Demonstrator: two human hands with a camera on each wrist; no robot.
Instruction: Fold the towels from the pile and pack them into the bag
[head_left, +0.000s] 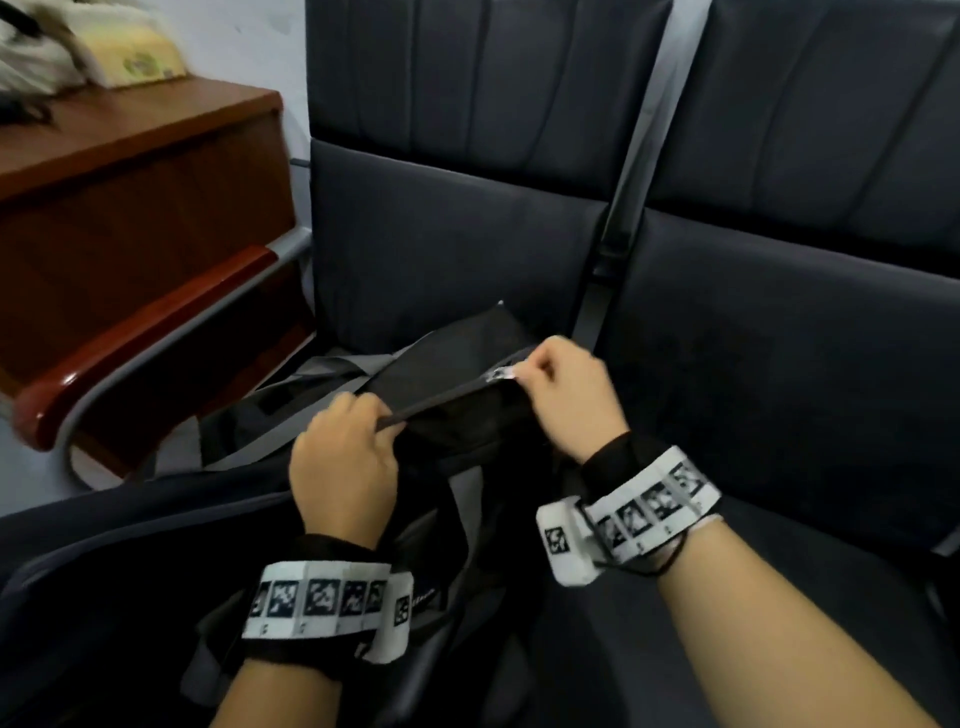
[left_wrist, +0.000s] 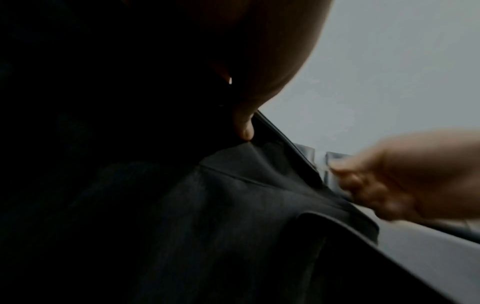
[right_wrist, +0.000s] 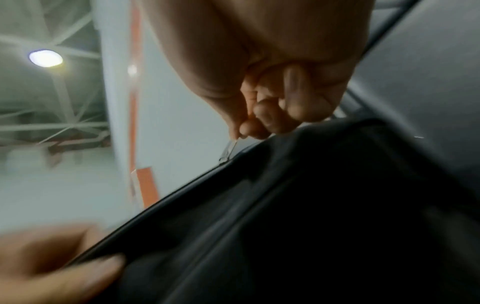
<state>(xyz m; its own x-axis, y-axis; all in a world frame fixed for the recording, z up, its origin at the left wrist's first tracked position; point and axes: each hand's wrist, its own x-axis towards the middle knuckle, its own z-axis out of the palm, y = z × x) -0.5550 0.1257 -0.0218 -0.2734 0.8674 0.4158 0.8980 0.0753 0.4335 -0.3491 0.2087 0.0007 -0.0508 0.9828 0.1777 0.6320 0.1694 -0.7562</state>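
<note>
I see my right hand (head_left: 563, 387) pinching the small metal zipper pull (head_left: 500, 374) between thumb and forefinger; in the right wrist view the other fingers (right_wrist: 301, 98) are curled into the palm, and the flat silver tab (right_wrist: 228, 151) hangs just under the fingertips. From this pinch a thin dark zipper line (head_left: 436, 401) runs straight and tight toward my left hand (head_left: 345, 460), which grips the other end of the bag's opening, with the fingers curled over the edge of the fabric. In the left wrist view only one fingertip (left_wrist: 244, 127) is clear, pressing on the fold of the cloth; the rest there is too dark.

The bag (head_left: 447, 374) is black, of smooth woven fabric with soft folds, and grey straps (head_left: 332, 366) lie beside it on the side beyond my left hand. It rests on a seat (head_left: 441, 249) with a dark grey padded cushion, directly under both hands. Further from the pinch, past the left hand, there is a glossy red-brown wooden armrest (head_left: 140, 332) on a grey metal tube, and behind it a wooden cabinet (head_left: 135, 171). On top of the cabinet, far from the grip, I see blurred pale cloth (head_left: 36, 52) and a yellowish pack (head_left: 135, 52); I cannot tell if the cloth is the towels.
</note>
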